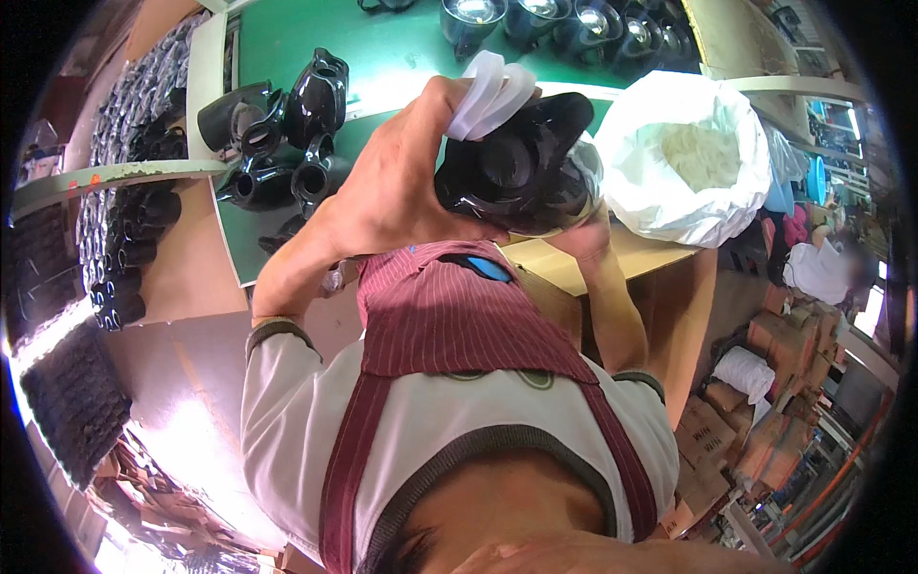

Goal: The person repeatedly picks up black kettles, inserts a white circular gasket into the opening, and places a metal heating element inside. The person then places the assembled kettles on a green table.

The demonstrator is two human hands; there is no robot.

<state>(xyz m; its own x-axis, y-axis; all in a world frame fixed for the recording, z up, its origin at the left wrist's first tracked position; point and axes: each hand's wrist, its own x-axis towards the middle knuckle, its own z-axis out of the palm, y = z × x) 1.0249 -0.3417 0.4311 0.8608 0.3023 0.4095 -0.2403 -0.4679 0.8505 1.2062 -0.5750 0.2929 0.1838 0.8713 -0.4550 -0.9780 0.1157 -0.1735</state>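
A glossy black plastic housing [516, 177], shaped like a jug top with a wide spout, is held up in front of my chest. My left hand [406, 182] curls round its left side, thumb underneath. Several translucent white rings [492, 96] hang over the fingers of that same hand, against the housing's upper edge. From the lower right, my right hand [585, 234] grips the housing, its fingers mostly hidden behind it. A shiny, clear-looking surface shows at the housing's right edge; I cannot make out what it is.
More black housings [316, 105] stand at left on the green bench [402, 43]. Dark round pots [473, 14] line its back. A white plastic bag [636, 191] sits open at right, above a cardboard box [650, 287]. Racks of black parts [124, 258] stand far left; cartons [703, 445] are stacked lower right.
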